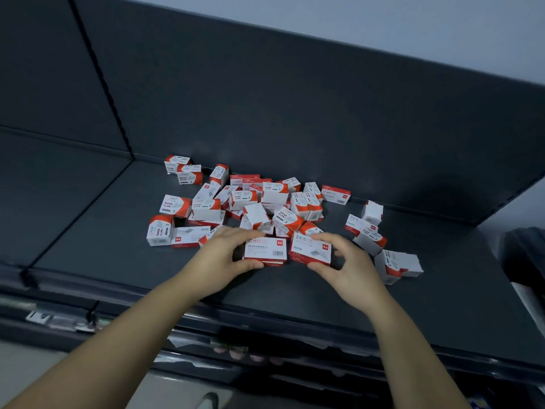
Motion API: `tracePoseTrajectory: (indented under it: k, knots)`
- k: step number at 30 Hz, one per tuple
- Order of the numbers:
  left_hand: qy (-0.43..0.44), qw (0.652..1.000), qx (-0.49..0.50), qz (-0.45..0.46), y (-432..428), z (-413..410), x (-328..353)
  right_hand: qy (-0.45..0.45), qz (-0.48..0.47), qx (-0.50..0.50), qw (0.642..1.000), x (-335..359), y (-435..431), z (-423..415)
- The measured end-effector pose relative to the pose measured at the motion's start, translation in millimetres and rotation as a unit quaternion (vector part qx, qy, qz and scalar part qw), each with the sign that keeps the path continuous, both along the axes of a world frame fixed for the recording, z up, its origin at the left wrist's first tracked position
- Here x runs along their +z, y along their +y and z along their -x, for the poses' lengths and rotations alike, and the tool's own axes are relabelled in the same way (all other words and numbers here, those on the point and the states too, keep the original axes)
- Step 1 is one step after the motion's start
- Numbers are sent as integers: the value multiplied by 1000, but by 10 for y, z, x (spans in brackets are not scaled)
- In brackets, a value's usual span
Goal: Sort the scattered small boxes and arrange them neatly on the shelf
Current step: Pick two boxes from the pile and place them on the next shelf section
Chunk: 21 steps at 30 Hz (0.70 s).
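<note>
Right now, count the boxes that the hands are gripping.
2. The left hand grips one flat box at the pile's near edge; the right hand grips a second box beside it. More may lie hidden beneath.

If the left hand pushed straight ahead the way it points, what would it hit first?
The left hand, gripping a flat staple box, points into the heap. It would probably first meet the tumbled white box just beyond its fingertips, though depth is unclear from one view.
</note>
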<state>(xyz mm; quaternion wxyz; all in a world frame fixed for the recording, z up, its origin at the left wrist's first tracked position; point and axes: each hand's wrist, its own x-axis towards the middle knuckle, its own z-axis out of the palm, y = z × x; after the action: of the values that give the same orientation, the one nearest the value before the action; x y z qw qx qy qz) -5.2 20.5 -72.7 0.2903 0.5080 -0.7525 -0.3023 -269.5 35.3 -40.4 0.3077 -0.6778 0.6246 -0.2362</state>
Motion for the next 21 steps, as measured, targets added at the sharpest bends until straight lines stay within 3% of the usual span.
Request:
tracePoseTrajectory:
  k: [6, 12, 21]
  knots:
    - [84, 994, 63, -18, 122, -515, 345, -26, 46, 103, 993, 232, -167, -491]
    - [47, 991, 124, 28, 274, -1348, 581, -57, 62, 143, 986, 393, -258, -1254]
    - [82, 982, 172, 14, 655, -2980, 711, -99, 66, 160, 980, 492, -82, -2817]
